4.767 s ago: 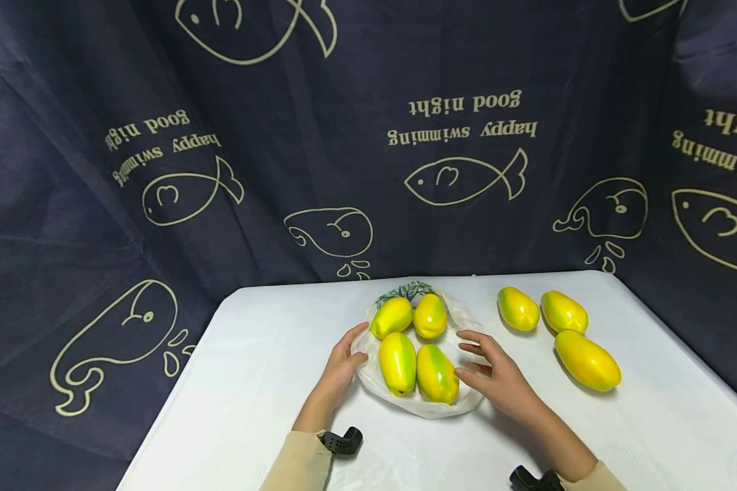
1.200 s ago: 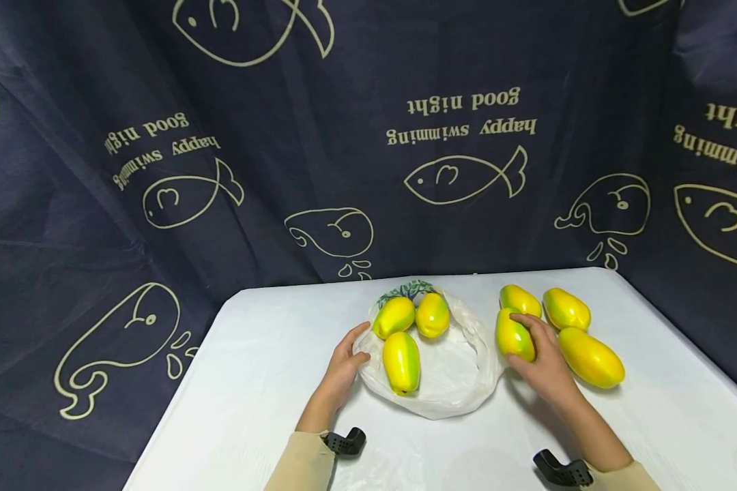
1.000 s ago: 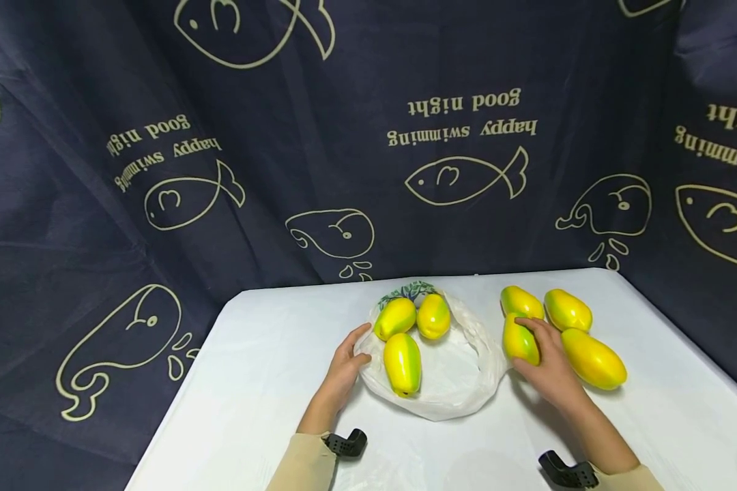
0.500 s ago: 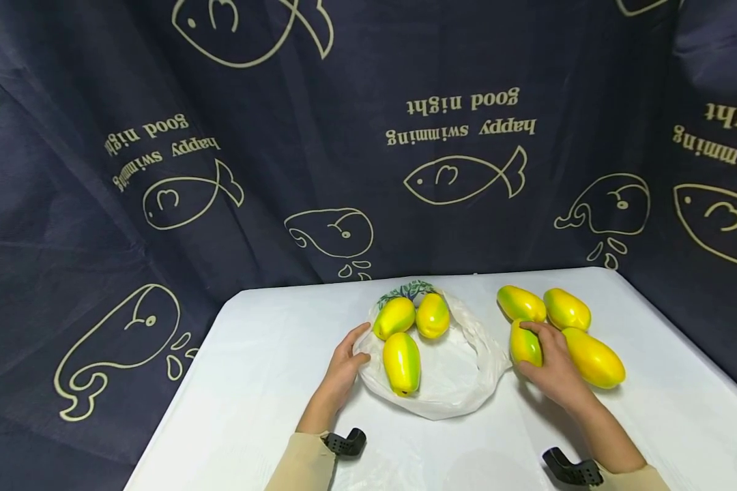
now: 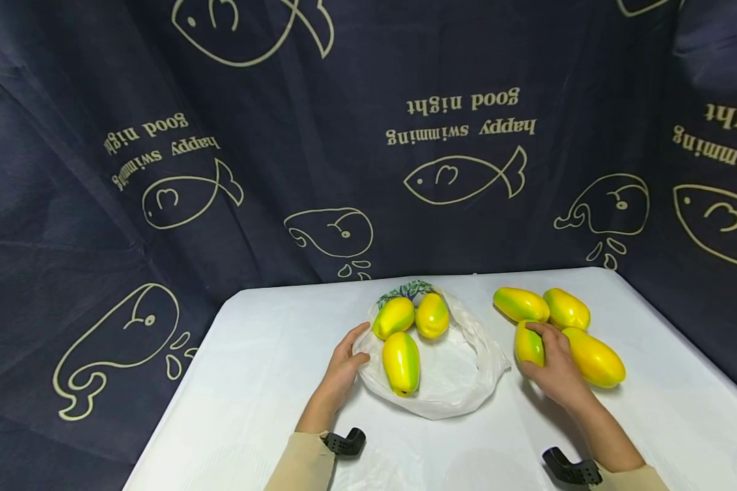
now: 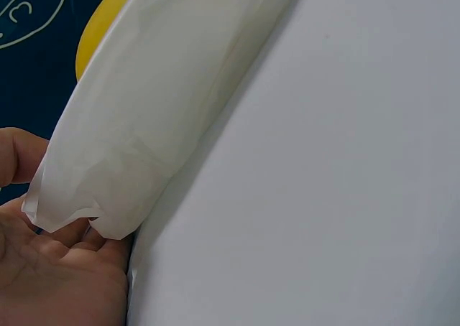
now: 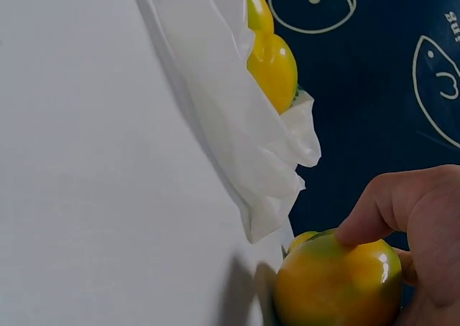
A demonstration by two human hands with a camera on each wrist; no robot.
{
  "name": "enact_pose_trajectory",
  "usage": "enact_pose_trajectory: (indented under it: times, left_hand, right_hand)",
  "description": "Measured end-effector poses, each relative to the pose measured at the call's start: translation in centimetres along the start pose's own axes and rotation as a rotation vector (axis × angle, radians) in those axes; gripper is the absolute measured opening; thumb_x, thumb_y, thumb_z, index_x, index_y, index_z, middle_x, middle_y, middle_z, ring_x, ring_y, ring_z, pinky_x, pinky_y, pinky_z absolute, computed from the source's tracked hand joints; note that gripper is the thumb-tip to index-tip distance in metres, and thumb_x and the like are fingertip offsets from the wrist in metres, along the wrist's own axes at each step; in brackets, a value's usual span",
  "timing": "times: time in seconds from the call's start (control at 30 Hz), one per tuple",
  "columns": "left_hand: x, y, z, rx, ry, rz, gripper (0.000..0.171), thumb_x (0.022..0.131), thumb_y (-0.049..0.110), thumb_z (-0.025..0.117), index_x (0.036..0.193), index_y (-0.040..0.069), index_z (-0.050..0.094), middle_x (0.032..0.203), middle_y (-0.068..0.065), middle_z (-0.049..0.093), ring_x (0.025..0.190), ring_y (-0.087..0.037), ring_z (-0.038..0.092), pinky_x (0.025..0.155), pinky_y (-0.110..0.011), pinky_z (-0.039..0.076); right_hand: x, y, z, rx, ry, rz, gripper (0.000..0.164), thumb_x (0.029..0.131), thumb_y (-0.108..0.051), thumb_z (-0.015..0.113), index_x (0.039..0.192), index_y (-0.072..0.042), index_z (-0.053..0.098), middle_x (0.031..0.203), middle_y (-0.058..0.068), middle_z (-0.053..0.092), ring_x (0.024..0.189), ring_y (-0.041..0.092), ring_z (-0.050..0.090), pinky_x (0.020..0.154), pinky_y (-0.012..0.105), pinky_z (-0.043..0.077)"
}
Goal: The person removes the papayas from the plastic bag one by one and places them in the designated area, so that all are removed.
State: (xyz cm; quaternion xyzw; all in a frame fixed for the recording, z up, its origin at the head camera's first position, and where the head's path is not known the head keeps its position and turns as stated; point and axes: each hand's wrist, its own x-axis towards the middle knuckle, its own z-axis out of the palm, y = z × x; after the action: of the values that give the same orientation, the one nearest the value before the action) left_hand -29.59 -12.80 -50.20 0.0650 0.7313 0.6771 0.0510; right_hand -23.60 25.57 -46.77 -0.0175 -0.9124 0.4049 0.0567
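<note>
A white plastic bag [image 5: 436, 402] lies opened out on the table, its rim rolled down. Inside it are a front mango [image 5: 400, 365], a back left mango [image 5: 394, 318] and a back right mango [image 5: 432, 316], all yellow-green. My left hand [image 5: 342, 368] holds the bag's left edge; in the left wrist view, fingers [image 6: 79, 236] curl behind the plastic. To the right of the bag, my right hand [image 5: 553, 365] grips another mango [image 5: 529, 343], low over the table, with its thumb [image 7: 366, 215] against the skin in the right wrist view.
Around the held fruit lie three more mangoes: one behind it [image 5: 521, 304], one at the back right [image 5: 567, 309] and a larger one [image 5: 592, 358] beside my right hand. The white table [image 5: 270, 354] ends at a dark fish-print curtain [image 5: 319, 150].
The right hand has taken a mango out of the bag and moved it right, to the loose group. The mango behind it has turned and slid left. The left hand stays at the bag.
</note>
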Motion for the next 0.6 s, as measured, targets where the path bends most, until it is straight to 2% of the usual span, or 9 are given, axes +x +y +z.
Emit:
enact_pose_trajectory:
  times: [0.2,0.6]
  left_hand:
    - [0.01,-0.01,0.04,-0.002,0.002,-0.003,0.067,0.085,-0.001,0.051,0.149,0.018,0.045,0.165,-0.006,0.029,0.157,-0.032,0.014,0.127,-0.057,0.009]
    - [-0.19,0.2,0.11,0.004,0.003,-0.002,0.066,0.087,0.0,0.05,0.15,0.018,0.044,0.165,-0.007,0.028,0.156,-0.032,0.015,0.126,-0.057,0.009]
  right_hand:
    - [-0.04,0.14,0.21,-0.013,0.046,-0.028,0.076,0.084,-0.01,0.063,0.151,-0.001,0.028,0.158,0.034,0.01,0.14,0.059,0.019,0.109,0.077,0.021]
    - [-0.58,-0.57,0.47,-0.083,0.197,-0.144,0.052,0.088,-0.017,0.066,0.136,-0.006,0.051,0.154,0.031,0.029,0.136,0.057,0.027,0.104,0.076,0.028]
